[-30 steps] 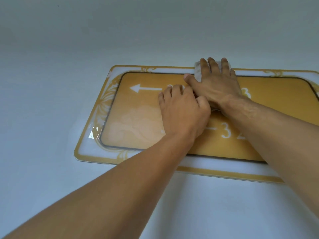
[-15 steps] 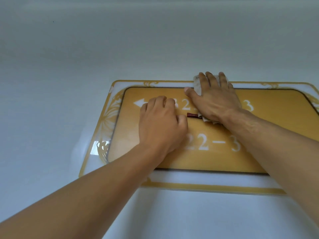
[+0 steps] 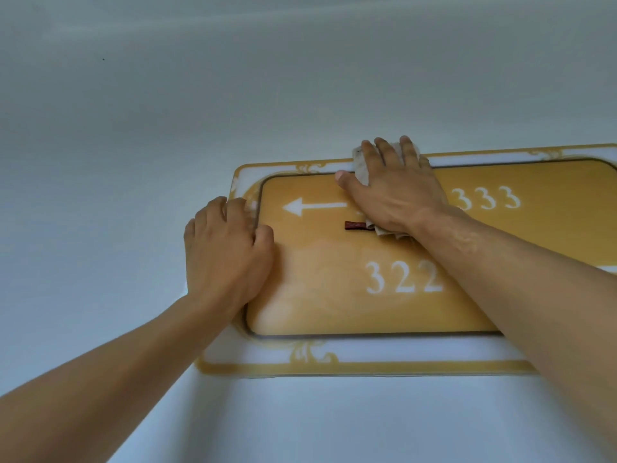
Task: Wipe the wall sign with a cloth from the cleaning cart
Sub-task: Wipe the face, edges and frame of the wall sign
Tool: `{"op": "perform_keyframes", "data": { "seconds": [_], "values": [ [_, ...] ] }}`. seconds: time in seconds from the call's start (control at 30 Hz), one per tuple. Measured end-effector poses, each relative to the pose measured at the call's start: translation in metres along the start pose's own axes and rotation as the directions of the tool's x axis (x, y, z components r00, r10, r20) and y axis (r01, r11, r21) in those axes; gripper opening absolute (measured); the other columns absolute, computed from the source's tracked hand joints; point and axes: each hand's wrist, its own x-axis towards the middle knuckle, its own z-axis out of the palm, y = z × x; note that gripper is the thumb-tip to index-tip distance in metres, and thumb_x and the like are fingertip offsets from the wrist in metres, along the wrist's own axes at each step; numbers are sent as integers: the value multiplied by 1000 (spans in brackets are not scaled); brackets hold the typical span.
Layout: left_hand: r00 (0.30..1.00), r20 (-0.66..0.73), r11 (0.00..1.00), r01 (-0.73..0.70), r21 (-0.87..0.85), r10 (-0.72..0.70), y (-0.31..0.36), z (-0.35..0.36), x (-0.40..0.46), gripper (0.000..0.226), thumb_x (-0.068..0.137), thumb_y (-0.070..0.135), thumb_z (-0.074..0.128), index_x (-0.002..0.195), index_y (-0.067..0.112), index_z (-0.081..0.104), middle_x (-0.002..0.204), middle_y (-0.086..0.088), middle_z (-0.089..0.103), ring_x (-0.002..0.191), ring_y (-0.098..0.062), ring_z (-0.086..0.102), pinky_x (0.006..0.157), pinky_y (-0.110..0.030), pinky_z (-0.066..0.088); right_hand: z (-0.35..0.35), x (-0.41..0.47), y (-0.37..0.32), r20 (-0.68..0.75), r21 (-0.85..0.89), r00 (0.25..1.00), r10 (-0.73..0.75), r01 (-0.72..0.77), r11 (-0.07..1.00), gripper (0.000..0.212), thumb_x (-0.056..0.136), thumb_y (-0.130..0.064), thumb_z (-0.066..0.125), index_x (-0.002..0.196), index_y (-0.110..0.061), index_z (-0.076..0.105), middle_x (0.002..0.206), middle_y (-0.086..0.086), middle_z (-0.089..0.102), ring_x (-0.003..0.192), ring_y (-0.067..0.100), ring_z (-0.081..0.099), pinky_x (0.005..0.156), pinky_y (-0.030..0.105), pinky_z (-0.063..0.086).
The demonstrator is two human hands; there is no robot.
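A yellow wall sign (image 3: 334,305) with a white arrow, the numbers 322 and 333 and an ornate white-and-gold border hangs on the pale wall. My right hand (image 3: 390,192) lies flat with straight fingers on a pale grey cloth (image 3: 360,165), pressing it against the sign's upper edge. The cloth's edges and a small dark red tag (image 3: 355,225) stick out from under the hand. My left hand (image 3: 227,255) rests on the sign's left edge, fingers bent, nothing seen in it.
A plain pale wall (image 3: 167,111) surrounds the sign on all visible sides. Both forearms reach in from the bottom corners and cross the sign's lower border. The sign's right end runs out of view.
My left hand has slid leftwards from the sign's middle to its left edge, uncovering the arrow and 322. My right hand and cloth stay at the top edge. The view has shifted.
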Motion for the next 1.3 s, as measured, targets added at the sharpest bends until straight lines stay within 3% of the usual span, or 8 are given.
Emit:
{"op": "perform_keyframes", "data": {
  "seconds": [0.3, 0.43, 0.63, 1.03, 1.3],
  "values": [
    [997, -11, 988, 79, -129, -81, -4, 1, 31, 56, 89, 36, 41, 140, 13, 46, 141, -10, 50, 130, -31, 42, 110, -45, 31, -2, -1, -6, 21, 13, 1000, 21, -21, 1000, 88, 88, -79, 9, 160, -29, 5, 168, -5, 1, 154, 25, -10, 123, 49, -1],
    [996, -36, 985, 70, -159, -77, -21, 2, 39, 46, 91, 31, 44, 132, 12, 54, 136, -10, 55, 124, -31, 48, 103, -41, 36, -3, -1, -6, 22, -4, 1000, 17, -17, 1000, 87, 88, -79, 10, 160, -29, 5, 168, -5, 2, 154, 25, -8, 124, 49, 0],
    [989, -145, 964, -4, -266, -36, -42, 7, 50, 38, 89, 7, 45, 119, 12, 69, 126, -9, 63, 114, -31, 57, 88, -32, 38, -4, 1, -7, 3, -4, 1000, 19, -19, 1000, 87, 89, -79, 10, 160, -30, 7, 168, -5, 5, 154, 25, -6, 124, 49, 3],
    [982, -184, 941, -35, -337, -29, -53, 12, 46, 39, 87, 1, 50, 118, 12, 72, 130, -8, 67, 123, -28, 58, 96, -23, 35, 2, 4, -17, -4, 7, 1000, 22, -22, 1000, 89, 87, -81, 10, 160, -29, 8, 168, -4, 7, 154, 26, -5, 124, 50, 4],
    [982, -184, 937, -24, -349, -44, -52, 11, 44, 43, 86, 1, 48, 121, 13, 71, 135, -5, 64, 129, -24, 55, 109, -30, 38, 4, 6, -27, -2, 7, 1000, 7, -7, 1000, 91, 87, -82, 10, 160, -28, 8, 168, -3, 7, 154, 27, -5, 123, 50, 3]
  ]
}}
